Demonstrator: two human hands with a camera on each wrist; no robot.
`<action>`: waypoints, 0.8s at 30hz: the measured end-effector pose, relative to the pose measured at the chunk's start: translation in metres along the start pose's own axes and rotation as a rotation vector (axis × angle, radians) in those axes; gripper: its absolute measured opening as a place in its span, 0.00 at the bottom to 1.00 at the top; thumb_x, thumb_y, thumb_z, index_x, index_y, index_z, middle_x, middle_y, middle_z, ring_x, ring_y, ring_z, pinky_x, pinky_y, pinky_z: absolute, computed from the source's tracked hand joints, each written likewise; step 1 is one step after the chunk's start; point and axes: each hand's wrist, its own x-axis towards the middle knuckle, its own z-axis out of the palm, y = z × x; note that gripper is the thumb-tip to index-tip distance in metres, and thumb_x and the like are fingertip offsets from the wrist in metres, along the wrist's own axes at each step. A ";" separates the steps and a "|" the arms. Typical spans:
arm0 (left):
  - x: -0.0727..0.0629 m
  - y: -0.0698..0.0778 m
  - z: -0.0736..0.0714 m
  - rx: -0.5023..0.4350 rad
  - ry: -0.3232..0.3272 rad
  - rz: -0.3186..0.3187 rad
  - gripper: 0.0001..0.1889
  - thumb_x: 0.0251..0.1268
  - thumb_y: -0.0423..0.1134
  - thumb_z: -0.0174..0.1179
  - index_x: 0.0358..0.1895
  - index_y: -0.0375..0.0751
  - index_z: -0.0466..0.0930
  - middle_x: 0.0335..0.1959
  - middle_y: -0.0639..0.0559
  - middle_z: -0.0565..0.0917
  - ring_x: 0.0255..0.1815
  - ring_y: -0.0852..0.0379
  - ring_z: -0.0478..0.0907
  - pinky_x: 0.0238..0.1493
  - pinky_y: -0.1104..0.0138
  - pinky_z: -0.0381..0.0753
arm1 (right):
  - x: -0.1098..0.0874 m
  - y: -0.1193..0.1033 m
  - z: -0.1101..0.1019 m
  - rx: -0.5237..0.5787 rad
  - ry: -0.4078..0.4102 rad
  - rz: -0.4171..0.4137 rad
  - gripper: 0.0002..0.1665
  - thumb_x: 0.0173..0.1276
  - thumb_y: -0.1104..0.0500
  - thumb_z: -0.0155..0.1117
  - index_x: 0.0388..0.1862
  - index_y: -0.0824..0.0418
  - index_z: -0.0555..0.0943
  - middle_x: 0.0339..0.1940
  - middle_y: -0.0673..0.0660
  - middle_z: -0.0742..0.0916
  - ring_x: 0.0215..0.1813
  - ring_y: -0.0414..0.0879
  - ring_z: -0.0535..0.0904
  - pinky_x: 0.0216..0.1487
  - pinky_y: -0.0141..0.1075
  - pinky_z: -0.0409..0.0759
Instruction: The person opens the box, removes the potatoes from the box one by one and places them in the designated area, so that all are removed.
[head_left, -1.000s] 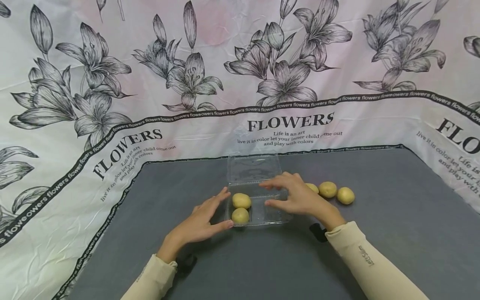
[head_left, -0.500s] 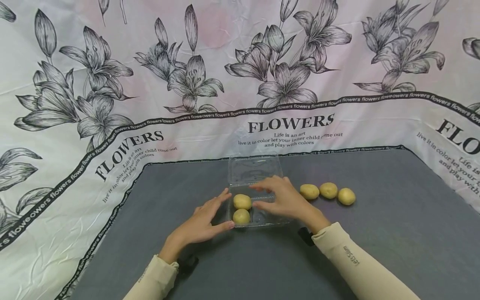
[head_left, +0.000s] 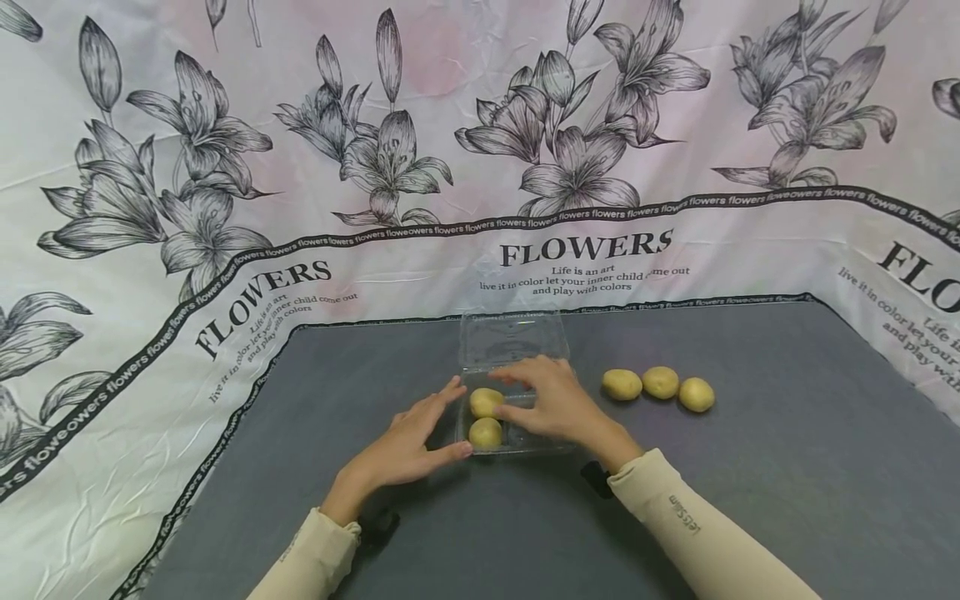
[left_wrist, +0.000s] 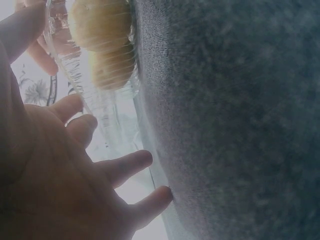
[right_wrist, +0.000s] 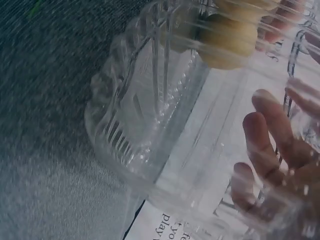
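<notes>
A clear plastic clamshell box (head_left: 536, 450) stands on the table with its lid (head_left: 513, 337) raised at the back. Two yellow potatoes, a rear one (head_left: 486, 402) and a front one (head_left: 486, 434), lie at its left end. My left hand (head_left: 408, 442) rests against the box's left side, fingers extended and thumb at the front corner. Over the box's right part reaches my right hand (head_left: 551, 400), its thumb tip overlapping the rear potato and its fingers spread apart. In the right wrist view, the right fingers (right_wrist: 256, 130) show through the plastic, with nothing between them.
Outside the box, to its right, three more potatoes lie in a row: a left one (head_left: 622, 385), a middle one (head_left: 661, 382) and a right one (head_left: 696, 395). A flower-printed cloth (head_left: 420, 275) hangs behind the grey table (head_left: 787, 467).
My right hand has moved left across the box, closer to the two potatoes inside, uncovering the leftmost potato outside. My left hand has stayed at the box's left side.
</notes>
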 end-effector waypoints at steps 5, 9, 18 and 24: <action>0.000 0.000 0.000 0.000 0.004 -0.001 0.46 0.69 0.68 0.57 0.84 0.62 0.46 0.85 0.66 0.41 0.85 0.44 0.49 0.73 0.29 0.49 | 0.002 -0.002 0.003 -0.030 -0.001 0.023 0.29 0.64 0.47 0.76 0.63 0.54 0.83 0.50 0.56 0.89 0.42 0.52 0.80 0.49 0.48 0.66; 0.000 0.000 0.000 -0.003 0.005 -0.003 0.46 0.69 0.68 0.57 0.84 0.62 0.47 0.85 0.66 0.42 0.85 0.43 0.49 0.73 0.29 0.49 | 0.004 -0.004 0.007 -0.040 0.001 0.056 0.29 0.64 0.47 0.75 0.62 0.54 0.84 0.49 0.56 0.89 0.42 0.52 0.79 0.48 0.49 0.66; 0.001 -0.001 0.001 0.000 0.007 0.004 0.46 0.69 0.68 0.57 0.84 0.62 0.47 0.85 0.65 0.42 0.85 0.42 0.49 0.74 0.30 0.49 | 0.007 -0.008 0.013 -0.031 -0.013 0.118 0.28 0.65 0.47 0.75 0.62 0.54 0.84 0.50 0.57 0.89 0.42 0.52 0.79 0.45 0.46 0.64; 0.000 -0.001 0.001 0.002 0.011 0.007 0.46 0.69 0.67 0.57 0.84 0.61 0.47 0.86 0.63 0.42 0.85 0.42 0.49 0.73 0.30 0.49 | 0.010 -0.006 0.018 -0.032 -0.015 0.146 0.27 0.64 0.47 0.75 0.61 0.53 0.85 0.49 0.56 0.89 0.44 0.51 0.80 0.46 0.48 0.65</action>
